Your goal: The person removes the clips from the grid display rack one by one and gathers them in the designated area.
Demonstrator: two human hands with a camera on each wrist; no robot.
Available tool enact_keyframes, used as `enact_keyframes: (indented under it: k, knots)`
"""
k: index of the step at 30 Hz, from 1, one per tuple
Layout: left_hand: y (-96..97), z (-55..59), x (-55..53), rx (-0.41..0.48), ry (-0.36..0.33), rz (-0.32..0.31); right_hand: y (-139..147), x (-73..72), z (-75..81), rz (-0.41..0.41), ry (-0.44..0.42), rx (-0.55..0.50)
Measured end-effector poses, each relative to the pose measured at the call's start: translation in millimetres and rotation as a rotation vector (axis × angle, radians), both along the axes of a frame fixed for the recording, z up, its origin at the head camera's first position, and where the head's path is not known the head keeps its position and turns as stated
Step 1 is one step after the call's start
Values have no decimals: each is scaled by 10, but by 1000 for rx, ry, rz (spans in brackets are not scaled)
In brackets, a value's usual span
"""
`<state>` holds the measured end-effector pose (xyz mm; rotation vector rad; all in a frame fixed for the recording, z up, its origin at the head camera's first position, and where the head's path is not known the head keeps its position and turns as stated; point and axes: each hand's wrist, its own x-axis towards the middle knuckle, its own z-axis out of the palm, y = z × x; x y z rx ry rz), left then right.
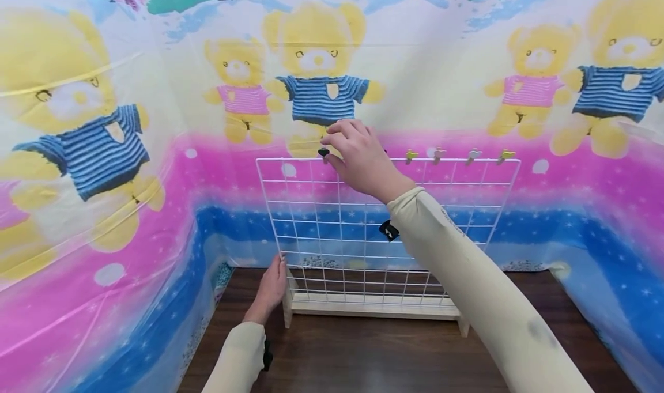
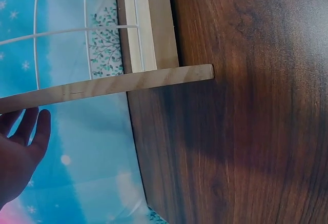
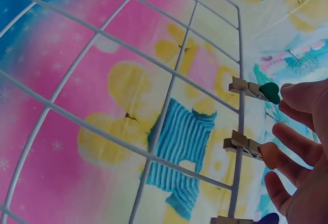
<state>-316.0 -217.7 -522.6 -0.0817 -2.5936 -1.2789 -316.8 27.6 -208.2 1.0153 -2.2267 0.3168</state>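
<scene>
A white wire grid (image 3: pixel 149 156) stands upright in a wooden frame. Along its top wire sits a small wooden clothespin with a green heart (image 3: pixel 269 92). My right hand (image 1: pixel 363 159) is at this clothespin, the thumb and a fingertip just beside the heart with a slight gap. Below them in the right wrist view, an orange-heart clothespin (image 3: pixel 246 147) is near the other fingers, and a purple heart (image 3: pixel 268 219) shows at the bottom edge. My left hand (image 1: pixel 272 286) rests its extended fingers against the wooden side post (image 2: pixel 154 79) at the grid's left.
Farther right on the top wire are clothespins with yellow (image 1: pixel 410 155), pinkish (image 1: pixel 439 154), white (image 1: pixel 474 154) and yellow (image 1: pixel 506 155) tops. The frame's wooden base bar (image 1: pixel 373 311) stands on a dark brown table (image 1: pixel 373 347). A bear-print cloth (image 1: pixel 425 93) hangs behind and around.
</scene>
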Motion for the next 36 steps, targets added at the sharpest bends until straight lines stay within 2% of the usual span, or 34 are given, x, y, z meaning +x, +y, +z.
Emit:
enact_keyframes:
  k: [5,10,13,16,21,29,36]
  knots:
    - [14,38,-12,0,-13,-6,-20,-67,11,-61,-75,34]
    - [4,54,-14,-8,-4,-4,-62,-90,57,-49,-145,27]
    - [-7,50,-16,-5,-1,0,-90,-103,100,-15,-244,14]
    - [-15,41,-20,-5,6,7,-108,-119,126,12,-386,-42]
    - [-24,25,-30,-18,19,12,-128,-144,135,-6,-558,-160]
    - [-37,-2,-17,-7,5,12,-161,-166,126,-19,-594,-214]
    - [-25,-8,-19,-3,-9,11,-153,-161,103,-24,-651,-301]
